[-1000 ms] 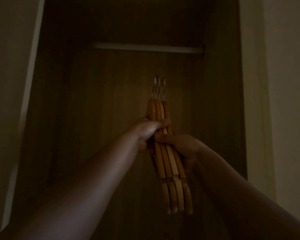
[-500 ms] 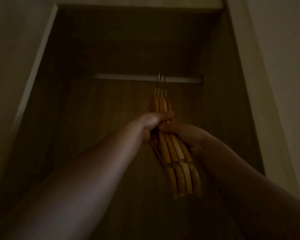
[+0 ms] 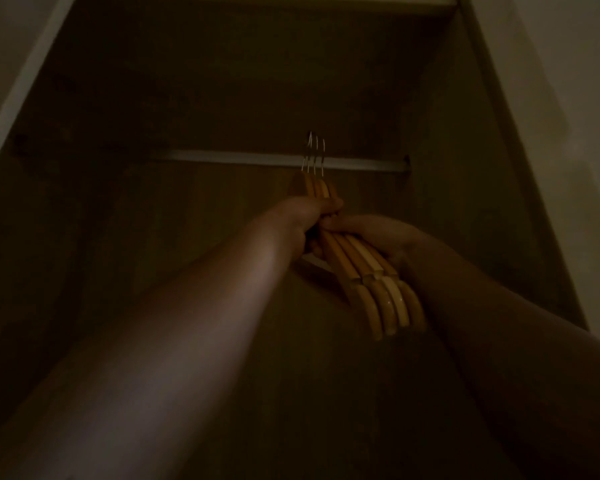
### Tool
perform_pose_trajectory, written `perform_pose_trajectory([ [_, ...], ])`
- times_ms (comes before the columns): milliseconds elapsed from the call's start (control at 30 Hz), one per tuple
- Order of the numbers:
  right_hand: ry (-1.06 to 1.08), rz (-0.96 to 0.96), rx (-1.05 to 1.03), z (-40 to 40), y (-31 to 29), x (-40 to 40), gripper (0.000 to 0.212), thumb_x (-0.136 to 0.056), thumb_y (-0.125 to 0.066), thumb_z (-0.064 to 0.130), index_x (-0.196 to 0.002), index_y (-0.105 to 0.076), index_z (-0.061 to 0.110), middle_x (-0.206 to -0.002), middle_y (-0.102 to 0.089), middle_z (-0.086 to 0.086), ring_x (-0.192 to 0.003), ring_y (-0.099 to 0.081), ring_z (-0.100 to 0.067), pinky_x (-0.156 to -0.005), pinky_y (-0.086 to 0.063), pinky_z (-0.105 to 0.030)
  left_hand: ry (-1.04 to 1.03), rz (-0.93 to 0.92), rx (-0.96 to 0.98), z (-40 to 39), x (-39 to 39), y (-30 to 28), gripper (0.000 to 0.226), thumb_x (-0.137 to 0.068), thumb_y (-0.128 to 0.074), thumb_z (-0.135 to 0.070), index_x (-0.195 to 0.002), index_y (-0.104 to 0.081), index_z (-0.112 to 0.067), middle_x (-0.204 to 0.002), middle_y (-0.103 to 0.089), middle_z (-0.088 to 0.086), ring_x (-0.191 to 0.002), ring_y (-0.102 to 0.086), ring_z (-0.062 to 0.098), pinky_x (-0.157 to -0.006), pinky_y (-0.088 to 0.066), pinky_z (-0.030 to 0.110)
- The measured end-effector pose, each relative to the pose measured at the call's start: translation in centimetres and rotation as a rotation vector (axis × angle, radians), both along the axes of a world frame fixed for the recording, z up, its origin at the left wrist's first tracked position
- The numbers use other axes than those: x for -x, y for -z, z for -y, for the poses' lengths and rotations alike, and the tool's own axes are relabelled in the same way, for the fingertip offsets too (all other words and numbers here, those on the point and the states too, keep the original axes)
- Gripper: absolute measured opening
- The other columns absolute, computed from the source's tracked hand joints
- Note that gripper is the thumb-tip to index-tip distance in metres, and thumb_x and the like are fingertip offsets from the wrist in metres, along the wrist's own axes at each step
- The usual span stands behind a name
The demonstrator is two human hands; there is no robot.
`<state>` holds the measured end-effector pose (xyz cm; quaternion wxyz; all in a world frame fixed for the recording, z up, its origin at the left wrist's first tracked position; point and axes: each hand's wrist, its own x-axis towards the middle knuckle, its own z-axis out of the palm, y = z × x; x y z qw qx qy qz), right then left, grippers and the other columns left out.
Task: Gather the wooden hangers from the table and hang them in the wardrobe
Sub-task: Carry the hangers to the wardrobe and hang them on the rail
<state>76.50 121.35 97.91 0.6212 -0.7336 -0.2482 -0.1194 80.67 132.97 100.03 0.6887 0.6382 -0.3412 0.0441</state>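
In the dim, wood-lined wardrobe (image 3: pixel 118 237), the bare left hand (image 3: pixel 302 220) reaches up from the left, its fingers curled tight around the upper part of a bundle of orange-brown wooden hangers (image 3: pixel 368 271). The thin metal hooks (image 3: pixel 314 154) stand up across the pale horizontal rail (image 3: pixel 239 157); whether they rest on it cannot be told. To the right, the right hand (image 3: pixel 378 233) cups the same bundle, fingers wrapped around the stacked arms, which slope down toward the lower right.
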Motion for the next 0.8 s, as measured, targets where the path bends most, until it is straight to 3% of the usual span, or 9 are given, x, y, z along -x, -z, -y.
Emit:
perform_pose_trajectory([
  [200,-0.05,0.056,0.049,0.7,-2.5,-1.1,0.025,-0.099,-0.039,0.016,-0.093,-0.059,0.003,-0.065,-0.072,-0.008,-0.054,-0.07,-0.012,-0.05,-0.056,-0.02,-0.103,0.045,0.016,0.7,-0.4,-2.3,0.02,-0.091,-0.066,-0.023,-0.105,-0.059,-0.011,-0.077,-0.061,0.006,-0.061,-0.057,0.02,-0.056,-0.05,0.034],
  [267,-0.061,0.078,0.048,1.0,-3.3,-1.7,0.024,-0.099,-0.041,0.017,-0.095,-0.06,0.004,-0.069,-0.073,-0.009,-0.057,-0.07,-0.012,-0.056,-0.059,-0.02,-0.134,0.069,0.024,0.9,-0.7,-3.1,0.038,-0.09,-0.067,-0.022,-0.125,-0.057,-0.013,-0.092,-0.066,0.008,-0.065,-0.059,0.02,-0.048,-0.049,0.028],
  [367,-0.048,0.091,0.047,1.6,-4.0,-2.5,0.023,-0.098,-0.043,0.019,-0.093,-0.061,0.005,-0.068,-0.073,-0.008,-0.057,-0.07,-0.012,-0.057,-0.058,-0.021,-0.188,0.109,0.037,1.3,-1.1,-3.9,0.047,-0.089,-0.068,-0.02,-0.133,-0.052,-0.018,-0.115,-0.066,0.009,-0.068,-0.061,0.022,-0.042,-0.047,0.024],
  [533,-0.056,0.088,0.049,2.5,-4.6,-3.8,0.025,-0.099,-0.041,0.019,-0.095,-0.06,0.004,-0.066,-0.073,-0.007,-0.055,-0.07,-0.011,-0.05,-0.056,-0.019,-0.27,0.167,-0.011,2.4,-2.0,-4.8,0.025,-0.093,-0.061,-0.013,-0.118,-0.058,-0.01,-0.09,-0.065,0.012,-0.069,-0.06,0.025,-0.056,-0.048,0.035],
  [600,-0.053,0.096,0.053,2.8,-5.0,-4.4,0.023,-0.099,-0.042,0.018,-0.095,-0.06,0.005,-0.067,-0.074,-0.007,-0.056,-0.07,-0.011,-0.051,-0.056,-0.02,-0.305,0.173,-0.035,2.6,-2.3,-5.2,0.012,-0.093,-0.06,-0.014,-0.104,-0.059,-0.008,-0.084,-0.061,0.01,-0.08,-0.063,0.028,-0.07,-0.053,0.038],
  [633,-0.051,0.099,0.062,2.9,-5.3,-4.6,0.023,-0.099,-0.042,0.018,-0.096,-0.061,0.005,-0.067,-0.074,-0.007,-0.057,-0.07,-0.011,-0.051,-0.056,-0.02,-0.318,0.172,-0.037,2.7,-2.5,-5.4,0.006,-0.093,-0.06,-0.014,-0.092,-0.056,-0.009,-0.087,-0.062,0.012,-0.087,-0.063,0.03,-0.08,-0.053,0.04],
  [700,-0.054,0.104,0.07,3.1,-5.7,-5.2,0.023,-0.099,-0.042,0.018,-0.095,-0.061,0.006,-0.067,-0.073,-0.006,-0.057,-0.07,-0.011,-0.054,-0.057,-0.021,-0.34,0.173,-0.043,2.7,-2.9,-5.9,0.016,-0.094,-0.06,-0.015,-0.08,-0.051,-0.012,-0.102,-0.065,0.016,-0.096,-0.064,0.031,-0.092,-0.052,0.043],
  [800,-0.084,0.104,0.069,3.1,-6.5,-5.9,0.023,-0.099,-0.041,0.018,-0.095,-0.061,0.007,-0.072,-0.073,-0.007,-0.059,-0.07,-0.011,-0.058,-0.059,-0.021,-0.377,0.228,-0.033,2.7,-3.2,-6.6,0.014,-0.092,-0.062,-0.014,-0.095,-0.049,-0.015,-0.108,-0.061,0.016,-0.098,-0.064,0.034,-0.092,-0.052,0.05],
])
